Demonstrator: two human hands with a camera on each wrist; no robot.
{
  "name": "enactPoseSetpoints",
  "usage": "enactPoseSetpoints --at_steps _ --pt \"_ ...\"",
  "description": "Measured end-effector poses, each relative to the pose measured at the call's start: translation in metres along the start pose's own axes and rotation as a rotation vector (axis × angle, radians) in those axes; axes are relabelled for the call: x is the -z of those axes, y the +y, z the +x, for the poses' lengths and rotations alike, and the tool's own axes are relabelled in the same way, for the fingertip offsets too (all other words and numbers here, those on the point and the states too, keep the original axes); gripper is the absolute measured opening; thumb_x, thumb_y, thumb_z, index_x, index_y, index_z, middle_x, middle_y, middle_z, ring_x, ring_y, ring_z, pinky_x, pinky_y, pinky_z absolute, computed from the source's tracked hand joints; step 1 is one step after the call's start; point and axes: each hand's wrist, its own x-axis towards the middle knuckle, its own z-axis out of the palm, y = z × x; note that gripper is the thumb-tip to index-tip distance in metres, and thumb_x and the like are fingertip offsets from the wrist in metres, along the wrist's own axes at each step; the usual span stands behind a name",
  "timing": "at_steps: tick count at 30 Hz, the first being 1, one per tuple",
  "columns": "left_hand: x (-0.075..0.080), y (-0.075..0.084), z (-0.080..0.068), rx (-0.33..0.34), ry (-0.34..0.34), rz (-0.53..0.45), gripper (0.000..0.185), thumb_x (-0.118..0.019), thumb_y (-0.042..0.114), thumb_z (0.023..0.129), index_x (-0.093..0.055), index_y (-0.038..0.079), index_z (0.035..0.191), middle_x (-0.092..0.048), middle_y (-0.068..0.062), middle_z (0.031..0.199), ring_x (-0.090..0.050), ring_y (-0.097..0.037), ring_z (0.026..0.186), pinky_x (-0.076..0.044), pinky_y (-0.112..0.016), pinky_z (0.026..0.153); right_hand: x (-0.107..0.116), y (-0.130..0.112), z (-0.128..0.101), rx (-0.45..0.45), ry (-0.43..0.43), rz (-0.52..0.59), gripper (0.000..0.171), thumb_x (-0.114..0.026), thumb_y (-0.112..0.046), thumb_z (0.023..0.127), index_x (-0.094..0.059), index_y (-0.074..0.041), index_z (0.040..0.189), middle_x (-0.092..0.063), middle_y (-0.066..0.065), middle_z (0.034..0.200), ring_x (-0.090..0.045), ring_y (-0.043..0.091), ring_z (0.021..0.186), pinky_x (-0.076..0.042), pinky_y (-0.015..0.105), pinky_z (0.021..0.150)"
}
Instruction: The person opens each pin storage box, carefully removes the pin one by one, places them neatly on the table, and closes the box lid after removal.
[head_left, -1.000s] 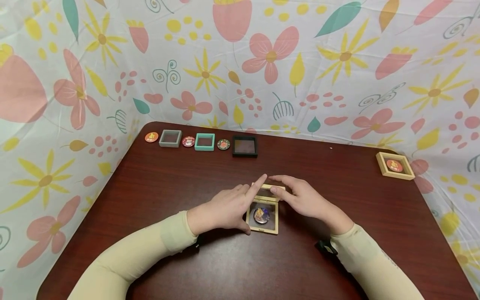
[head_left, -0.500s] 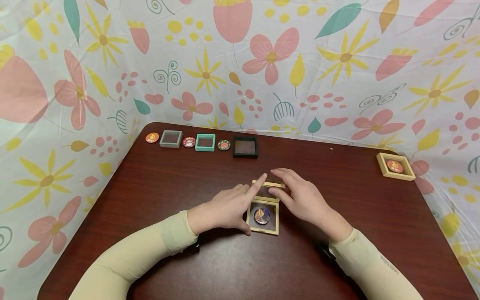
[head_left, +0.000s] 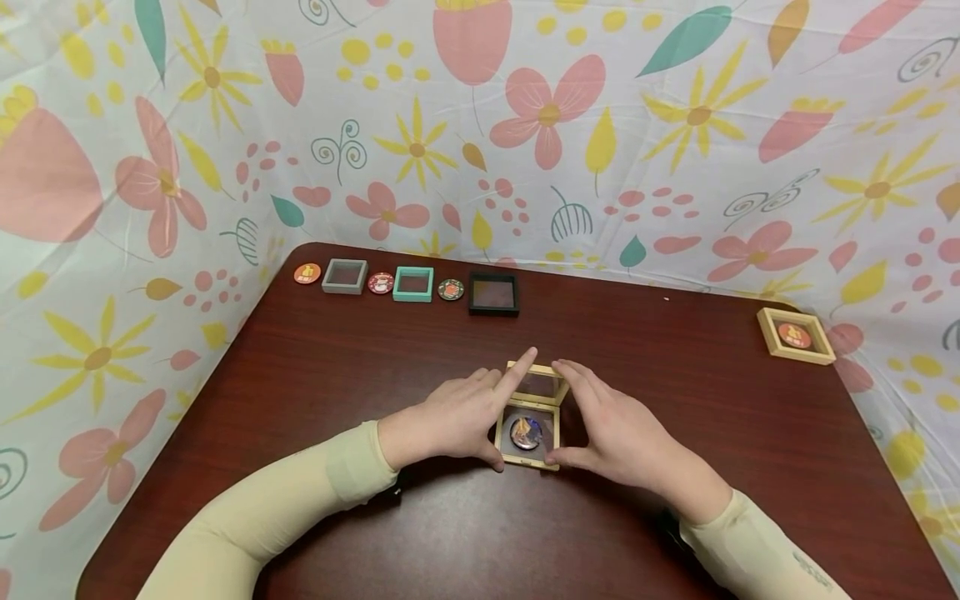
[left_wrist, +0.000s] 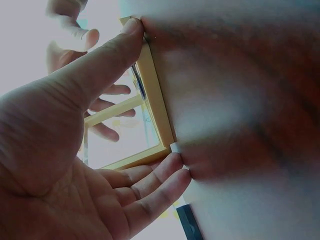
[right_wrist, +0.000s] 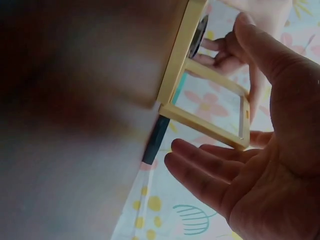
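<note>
Left hand [head_left: 450, 421]: lies against the left side of the wooden display frame [head_left: 529, 433], thumb at the near left corner, index finger straight and reaching to the top edge of the raised lid [head_left: 537, 382]. The fingers [left_wrist: 150, 187] are extended and loosely together, bracing rather than curling round anything.

Wooden display frame: sits at the middle of the tabletop [head_left: 337, 375], between the two hands, hinged open with the lid tilted up at the far side. A round badge [head_left: 525, 432] lies in the base.

Handling judgement: the frame looks light and stiff, thin-walled, with a clear film or pane in the lid that appears easy to mark or puncture. Hold is best taken on the wooden rims and corners, not on the clear window. The hinge side probably tolerates little twisting.

Right hand [head_left: 615, 433]: thumb touches the near right corner of the base, fingers [right_wrist: 210, 170] straight and slightly spread along the right edge of the lid. No pinch is evident.

Far right: a second wooden frame [head_left: 795, 335] holding an orange badge lies well apart near the tabletop edge.
</note>
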Motion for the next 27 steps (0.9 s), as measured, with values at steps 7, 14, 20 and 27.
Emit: enactPoseSetpoints --at_steps 7,14,20,27 --pt "0.001 0.001 -0.001 0.000 0.003 -0.001 0.173 -0.106 0.061 0.065 0.019 0.016 0.177 -0.068 -0.014 0.137 -0.067 -0.030 0.123 -0.063 -0.037 0.084 -0.004 -0.003 -0.003 0.017 -0.009 -0.035 0.141 -0.104 -0.061 0.068 -0.029 0.004 0.168 -0.046 0.026 0.165 -0.064 0.041 0.137 -0.062 0.053 0.098" --pt "0.000 0.001 -0.002 -0.008 0.002 -0.003 0.171 -0.106 0.060 0.065 0.015 0.015 0.178 -0.068 -0.013 0.132 -0.066 -0.028 0.117 -0.063 -0.037 0.081 -0.007 -0.004 -0.007 -0.019 -0.082 -0.067 0.150 -0.105 -0.062 0.066 -0.020 0.001 0.173 -0.049 0.029 0.161 -0.059 0.045 0.143 -0.059 0.056 0.103" --pt "0.003 0.001 -0.004 -0.014 -0.012 0.019 0.171 -0.102 0.068 0.067 0.017 0.017 0.177 -0.066 -0.014 0.134 -0.065 -0.027 0.117 -0.063 -0.037 0.083 -0.007 -0.005 -0.008 -0.078 -0.131 -0.066 0.151 -0.103 -0.062 0.069 -0.014 -0.004 0.176 -0.053 0.032 0.158 -0.058 0.046 0.144 -0.058 0.059 0.105" --pt "0.024 -0.001 -0.009 -0.037 0.070 -0.002 0.164 -0.095 0.075 0.070 0.011 0.014 0.178 -0.064 -0.014 0.135 -0.063 -0.027 0.119 -0.061 -0.038 0.083 -0.006 -0.005 -0.007 -0.095 -0.140 -0.056 0.151 -0.104 -0.061 0.069 -0.013 -0.005 0.176 -0.052 0.032 0.158 -0.056 0.047 0.145 -0.056 0.059 0.107"
